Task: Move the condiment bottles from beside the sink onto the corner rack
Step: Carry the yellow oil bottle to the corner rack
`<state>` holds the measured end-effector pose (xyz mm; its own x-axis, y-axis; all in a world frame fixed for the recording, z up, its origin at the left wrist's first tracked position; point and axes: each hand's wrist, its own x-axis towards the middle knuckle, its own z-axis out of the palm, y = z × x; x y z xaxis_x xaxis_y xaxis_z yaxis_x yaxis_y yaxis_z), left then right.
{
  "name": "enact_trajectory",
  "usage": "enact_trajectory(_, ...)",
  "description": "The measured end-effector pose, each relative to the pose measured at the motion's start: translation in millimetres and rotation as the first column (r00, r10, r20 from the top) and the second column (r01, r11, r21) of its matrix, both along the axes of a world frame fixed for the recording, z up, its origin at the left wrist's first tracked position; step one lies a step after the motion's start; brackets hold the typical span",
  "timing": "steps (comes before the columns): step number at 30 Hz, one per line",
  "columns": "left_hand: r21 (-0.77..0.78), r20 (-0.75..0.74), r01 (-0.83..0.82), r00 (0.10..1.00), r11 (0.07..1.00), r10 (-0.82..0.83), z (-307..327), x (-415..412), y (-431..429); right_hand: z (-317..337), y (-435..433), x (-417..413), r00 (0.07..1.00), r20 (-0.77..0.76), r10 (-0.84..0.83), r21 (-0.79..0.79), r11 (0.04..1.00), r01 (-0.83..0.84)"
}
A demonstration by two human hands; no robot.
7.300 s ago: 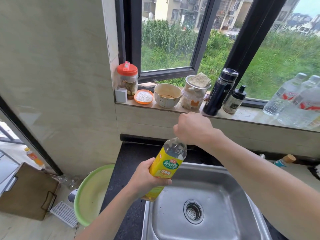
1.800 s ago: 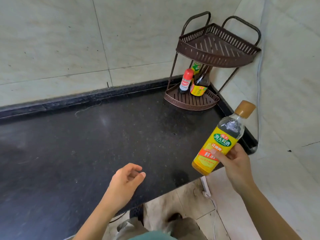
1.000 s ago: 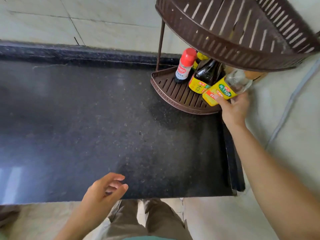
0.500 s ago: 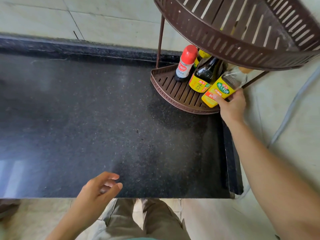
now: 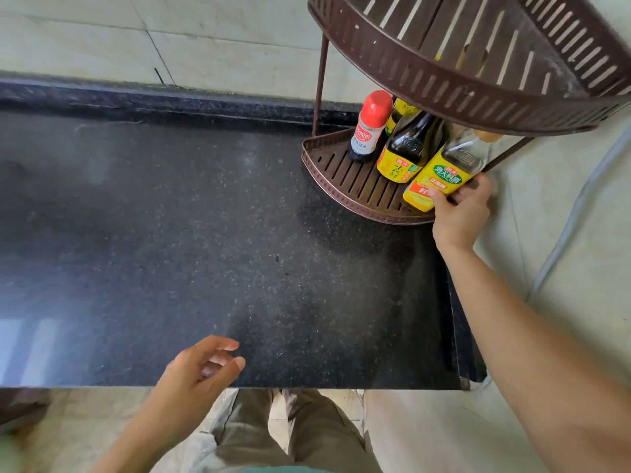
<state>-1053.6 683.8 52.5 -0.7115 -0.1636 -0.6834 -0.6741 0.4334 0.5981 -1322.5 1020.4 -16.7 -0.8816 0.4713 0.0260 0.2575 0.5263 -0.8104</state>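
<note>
Grips the yellow-labelled bottle (image 5: pixel 440 175) low on its label with the right hand (image 5: pixel 459 213), right of centre in the frame, thumb across the front and fingers curled behind. Leans the bottle up and to the right, base at the front rim of the lower shelf (image 5: pixel 341 186) of the corner rack (image 5: pixel 321 83), neck and tan cap tucked under the upper shelf (image 5: pixel 478 87); cannot tell whether the base rests on the slats yet. To finish the placing well: lower the base flat onto the slats, inward of the rim; swing the neck upright slowly, minding the cap against the underside of the upper shelf; avoid shoving the dark sauce bottle (image 5: pixel 404 155) just to the left, touching or very nearly so; let go only once standing steady. Likely worth sliding a little deeper, away from the edge, against toppling. Hangs the left hand (image 5: pixel 194 373) loose at lower centre, above the near edge of the black countertop (image 5: pixel 205 233), fingers relaxed, holding nothing. Standing on the lower shelf: the dark sauce bottle with its own yellow label, a small red-capped bottle (image 5: pixel 368 128) to its left, and behind them a further bottle (image 5: pixel 401 109), mostly hidden, only a yellow label showing. In the upper shelf, upper right of the frame: nothing plain to name, just yellowish glimpses through the slots, probably the bottles beneath.
</note>
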Motion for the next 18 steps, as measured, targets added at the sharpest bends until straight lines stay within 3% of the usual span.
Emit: enact_trajectory(18,0.001,-0.05,-0.04,0.998,0.999,0.04,3.2,4.9,1.0,-6.1,-0.7,0.6,0.998,0.062,0.003,0.001,1.0,-0.003)
